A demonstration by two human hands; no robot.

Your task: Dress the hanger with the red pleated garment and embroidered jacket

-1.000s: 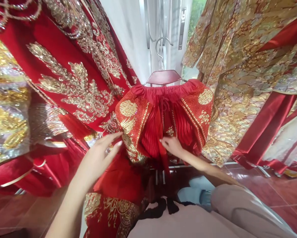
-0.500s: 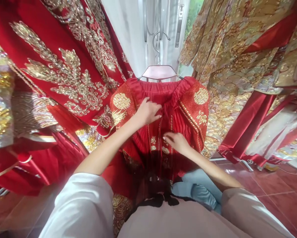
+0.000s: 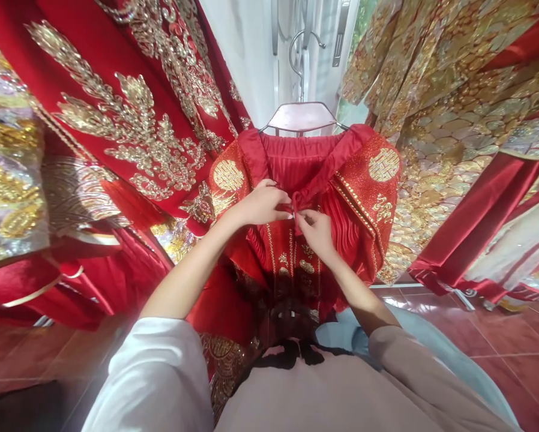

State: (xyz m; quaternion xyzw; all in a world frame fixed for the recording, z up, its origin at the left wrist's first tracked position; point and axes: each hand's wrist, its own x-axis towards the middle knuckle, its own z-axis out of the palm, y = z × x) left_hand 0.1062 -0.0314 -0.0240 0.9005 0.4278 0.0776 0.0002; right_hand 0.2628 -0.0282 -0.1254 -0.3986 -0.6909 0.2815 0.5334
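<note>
A red jacket (image 3: 355, 210) with gold embroidered medallions, beaded trim and pleated panels hangs in front of me on a pale-topped hanger (image 3: 302, 117). Both my hands meet at the middle of its front, just below the open neckline. My left hand (image 3: 264, 204) comes in from the left, its thumb and fingertips closed on the red fabric edge. Close against it, my right hand (image 3: 315, 233) pinches the same small bit of red fabric from the right. The fingertips partly hide the exact piece between them.
On the left hangs a large red garment (image 3: 89, 90) with gold beadwork. Gold patterned garments (image 3: 436, 120) and a red satin piece (image 3: 467, 216) hang on the right. Behind the hanger are white curtain (image 3: 246, 54) and metal bars. Red tiles (image 3: 508, 336) cover the floor.
My right hand has moved up and inward to meet the left at the neckline, and both now grip the fabric there. The whole view has shifted slightly, with the jacket nearer.
</note>
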